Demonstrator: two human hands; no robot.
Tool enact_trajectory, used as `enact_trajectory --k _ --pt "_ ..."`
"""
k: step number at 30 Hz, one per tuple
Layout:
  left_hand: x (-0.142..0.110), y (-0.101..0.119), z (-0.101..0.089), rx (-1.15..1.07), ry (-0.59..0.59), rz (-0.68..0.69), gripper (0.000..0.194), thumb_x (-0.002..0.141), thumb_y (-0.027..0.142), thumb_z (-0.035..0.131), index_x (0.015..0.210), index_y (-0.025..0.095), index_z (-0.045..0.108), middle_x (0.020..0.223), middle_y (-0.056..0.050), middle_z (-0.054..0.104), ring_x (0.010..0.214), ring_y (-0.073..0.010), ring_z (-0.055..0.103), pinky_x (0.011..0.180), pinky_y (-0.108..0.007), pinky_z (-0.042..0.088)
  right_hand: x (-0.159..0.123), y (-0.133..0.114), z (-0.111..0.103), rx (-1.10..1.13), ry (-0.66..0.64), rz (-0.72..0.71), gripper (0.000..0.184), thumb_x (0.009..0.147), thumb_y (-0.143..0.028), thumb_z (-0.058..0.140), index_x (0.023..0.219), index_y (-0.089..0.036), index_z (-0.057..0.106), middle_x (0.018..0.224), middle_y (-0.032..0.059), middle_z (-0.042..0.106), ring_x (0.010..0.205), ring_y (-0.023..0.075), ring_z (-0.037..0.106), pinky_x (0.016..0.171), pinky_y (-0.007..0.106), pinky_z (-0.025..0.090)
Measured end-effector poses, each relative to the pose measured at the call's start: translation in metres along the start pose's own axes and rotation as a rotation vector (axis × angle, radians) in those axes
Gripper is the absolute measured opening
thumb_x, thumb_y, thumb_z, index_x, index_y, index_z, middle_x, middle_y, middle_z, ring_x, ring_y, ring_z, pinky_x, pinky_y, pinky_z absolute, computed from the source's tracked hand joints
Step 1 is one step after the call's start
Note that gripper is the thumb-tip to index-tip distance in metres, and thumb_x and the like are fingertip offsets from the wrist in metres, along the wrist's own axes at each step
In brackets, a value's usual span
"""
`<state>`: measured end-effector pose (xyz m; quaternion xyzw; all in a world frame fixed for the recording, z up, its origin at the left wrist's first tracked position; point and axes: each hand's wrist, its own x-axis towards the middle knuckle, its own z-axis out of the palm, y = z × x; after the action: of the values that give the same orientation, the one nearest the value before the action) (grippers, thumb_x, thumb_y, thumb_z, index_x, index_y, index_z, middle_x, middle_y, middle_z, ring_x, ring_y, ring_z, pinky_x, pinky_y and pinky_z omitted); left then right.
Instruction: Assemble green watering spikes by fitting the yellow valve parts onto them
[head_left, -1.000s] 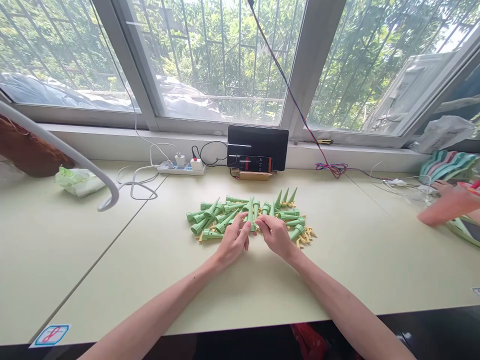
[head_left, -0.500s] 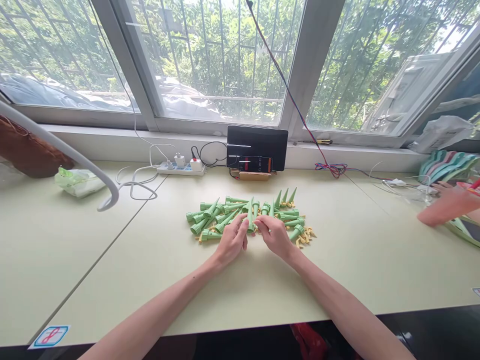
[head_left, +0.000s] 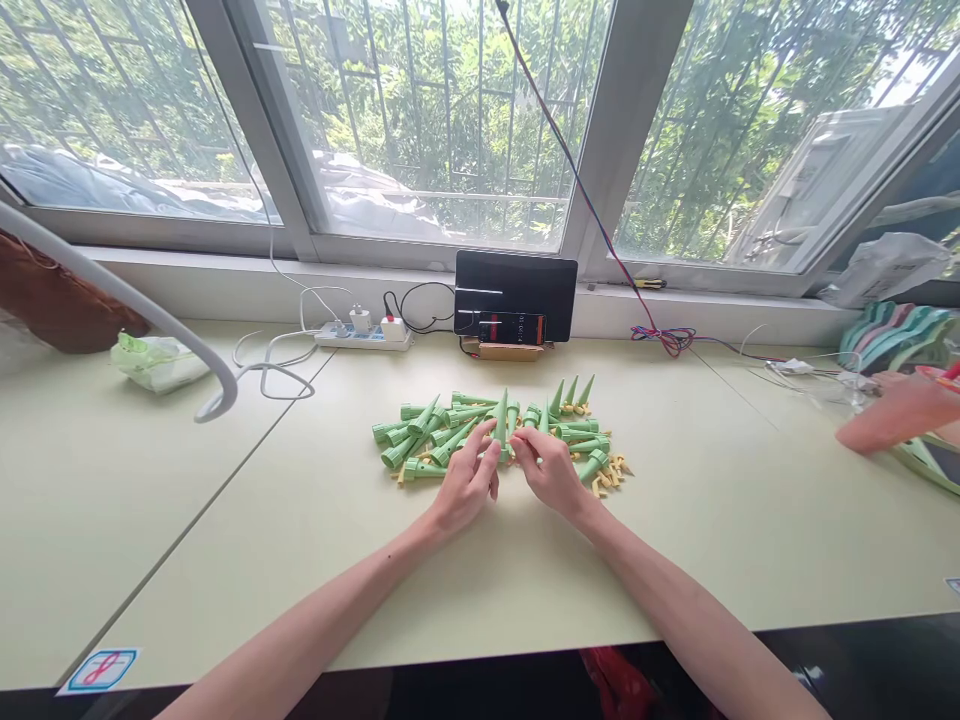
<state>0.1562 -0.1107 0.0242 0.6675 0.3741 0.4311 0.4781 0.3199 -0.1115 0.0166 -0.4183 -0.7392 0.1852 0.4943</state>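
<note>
Green spike (head_left: 501,422), point up, grasped between thumb and fingers of the left hand (head_left: 471,478) at the near side of a heap; the right hand (head_left: 551,470) has its fingertips pinched together just beside it, and whether they grip a small piece cannot be told. Loose green spikes (head_left: 421,438) hem it in on both sides, with yellow pieces (head_left: 611,475) at right. Beyond: a phone (head_left: 512,328) before a black panel (head_left: 517,280). Left: power strip (head_left: 364,340). Far right: reddish cup (head_left: 885,415).
</note>
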Motion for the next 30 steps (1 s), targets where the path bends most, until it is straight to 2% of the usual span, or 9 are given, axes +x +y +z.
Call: enact_trajectory --k 9,24,30 --pt "-0.0001 -0.0035 -0.0002 0.012 -0.009 0.018 0.053 0.097 0.052 0.042 0.137 0.017 0.042 0.057 0.006 0.055 0.039 -0.0095 0.051 0.045 -0.023 0.042 -0.0005 0.0007 0.0001 0.009 0.021 0.011 0.023 0.1 -0.03 0.044 0.085 -0.02 0.057 0.07 0.0015 0.062 0.061 0.0141 0.058 0.06 0.025 0.047" --pt "0.0011 -0.0025 -0.0019 0.001 -0.009 -0.034 0.052 0.097 0.052 0.042 0.134 0.016 0.044 0.054 0.006 0.056 0.038 -0.0102 0.049 0.044 -0.023 0.041 -0.0014 -0.0005 0.0001 -0.013 0.019 0.003 0.021 0.099 -0.029 0.046 0.088 -0.02 0.061 0.074 0.0028 0.064 0.062 0.0141 0.057 0.061 0.026 0.048" --pt "0.0022 -0.0037 -0.0028 -0.039 -0.022 -0.067 0.052 0.097 0.053 0.043 0.133 0.017 0.044 0.058 0.004 0.061 0.037 -0.0099 0.05 0.042 -0.021 0.04 -0.0014 -0.0019 -0.0002 -0.003 0.021 -0.008 0.015 0.098 -0.026 0.049 0.093 -0.02 0.061 0.082 0.0049 0.067 0.066 0.0149 0.061 0.064 0.027 0.051"
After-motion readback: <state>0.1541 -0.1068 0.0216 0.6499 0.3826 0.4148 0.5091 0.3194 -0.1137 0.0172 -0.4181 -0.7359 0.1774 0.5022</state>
